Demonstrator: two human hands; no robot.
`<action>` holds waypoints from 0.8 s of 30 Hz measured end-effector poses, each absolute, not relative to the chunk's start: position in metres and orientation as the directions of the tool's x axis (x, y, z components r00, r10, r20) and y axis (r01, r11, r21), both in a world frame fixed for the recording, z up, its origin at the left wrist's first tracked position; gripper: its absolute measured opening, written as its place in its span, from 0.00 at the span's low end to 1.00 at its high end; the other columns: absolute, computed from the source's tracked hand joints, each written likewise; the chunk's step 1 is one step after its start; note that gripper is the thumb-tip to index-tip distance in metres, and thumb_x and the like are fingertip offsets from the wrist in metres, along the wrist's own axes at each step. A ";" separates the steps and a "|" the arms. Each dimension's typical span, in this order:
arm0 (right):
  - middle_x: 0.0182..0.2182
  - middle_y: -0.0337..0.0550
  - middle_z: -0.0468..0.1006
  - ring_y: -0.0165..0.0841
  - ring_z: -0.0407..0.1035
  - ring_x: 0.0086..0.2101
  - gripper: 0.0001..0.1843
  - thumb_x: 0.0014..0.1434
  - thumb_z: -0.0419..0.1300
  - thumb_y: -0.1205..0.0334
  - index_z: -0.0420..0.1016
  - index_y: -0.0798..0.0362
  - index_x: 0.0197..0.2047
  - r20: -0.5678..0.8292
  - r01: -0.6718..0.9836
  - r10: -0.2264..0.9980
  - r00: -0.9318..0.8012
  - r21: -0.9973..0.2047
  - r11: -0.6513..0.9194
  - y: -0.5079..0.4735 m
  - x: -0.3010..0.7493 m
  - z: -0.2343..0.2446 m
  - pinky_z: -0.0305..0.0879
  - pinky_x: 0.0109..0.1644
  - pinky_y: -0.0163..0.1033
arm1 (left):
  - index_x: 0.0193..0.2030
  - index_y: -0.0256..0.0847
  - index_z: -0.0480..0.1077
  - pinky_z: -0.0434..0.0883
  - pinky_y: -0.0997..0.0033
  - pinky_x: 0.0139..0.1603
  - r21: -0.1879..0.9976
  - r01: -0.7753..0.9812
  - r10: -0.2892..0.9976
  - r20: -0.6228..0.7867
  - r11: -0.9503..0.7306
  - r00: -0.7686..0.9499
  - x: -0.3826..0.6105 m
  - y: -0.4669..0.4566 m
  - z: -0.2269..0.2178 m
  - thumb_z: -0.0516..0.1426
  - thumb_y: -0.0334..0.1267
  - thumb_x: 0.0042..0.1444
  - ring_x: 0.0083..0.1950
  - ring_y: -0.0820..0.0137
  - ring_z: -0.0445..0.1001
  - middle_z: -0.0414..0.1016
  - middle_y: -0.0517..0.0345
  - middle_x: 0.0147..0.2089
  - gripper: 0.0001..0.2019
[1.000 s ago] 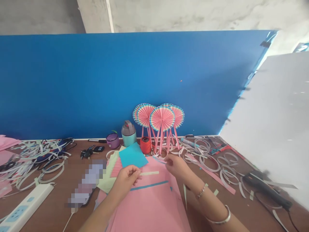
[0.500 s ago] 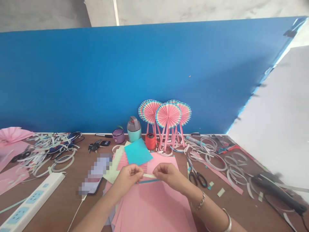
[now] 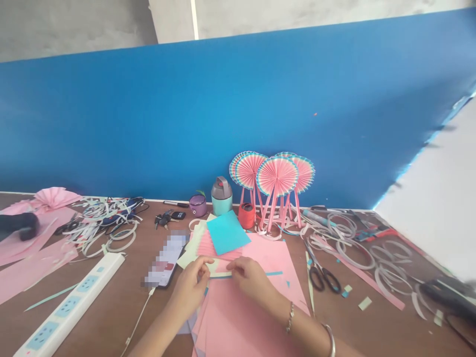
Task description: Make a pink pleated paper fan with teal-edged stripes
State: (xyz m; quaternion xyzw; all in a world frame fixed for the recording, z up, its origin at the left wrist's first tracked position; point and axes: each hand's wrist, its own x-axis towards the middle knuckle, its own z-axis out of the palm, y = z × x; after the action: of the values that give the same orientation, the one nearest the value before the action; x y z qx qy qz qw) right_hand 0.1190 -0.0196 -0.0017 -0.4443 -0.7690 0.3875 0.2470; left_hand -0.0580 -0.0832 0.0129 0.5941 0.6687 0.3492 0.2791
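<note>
Over a stack of pink paper sheets [image 3: 256, 317], my two hands work close together. A narrow pale yellow paper strip [image 3: 220, 274] runs between them. My left hand [image 3: 193, 282] has its fingers curled at the strip's left end; the fingertips partly hide one another. My right hand [image 3: 251, 280] pinches the strip farther right, palm down, covering that end. A blue paper strip [image 3: 274, 273] lies across the pink paper beneath and sticks out beyond my right hand. Just behind lie a pleated pink paper [image 3: 206, 245] and a turquoise square sheet [image 3: 227, 233].
Scissors [image 3: 323, 272] lie to the right, near loose white strip coils [image 3: 355, 253]. Finished pink paper fans [image 3: 277, 176] stand against the blue partition. A phone [image 3: 167, 260] and a power strip [image 3: 69, 307] are on the left. A red spool [image 3: 247, 216] and lidded turquoise container [image 3: 222, 198] stand behind.
The view has swung left, so the table's contents sit farther right. My right hand has moved leftward over the strips, and more blue strip shows to its right. A dark shape appears at far left.
</note>
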 end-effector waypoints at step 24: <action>0.32 0.44 0.74 0.37 0.65 0.35 0.21 0.43 0.48 0.78 0.70 0.54 0.40 0.138 0.632 0.873 -0.468 -0.638 0.440 -0.035 0.116 -0.015 0.51 0.40 0.38 | 0.52 0.40 0.62 0.63 0.55 0.46 0.392 0.920 0.960 0.266 -0.024 -0.088 -0.044 -0.093 -0.018 0.41 0.29 0.58 0.42 0.59 0.70 0.71 0.51 0.37 0.17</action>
State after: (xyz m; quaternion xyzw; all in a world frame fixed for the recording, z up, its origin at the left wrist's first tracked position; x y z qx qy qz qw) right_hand 0.1156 -0.0349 -0.0153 -0.4608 -0.8162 0.2602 0.2317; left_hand -0.0436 -0.0934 -0.0179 0.6739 0.6972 0.2408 0.0417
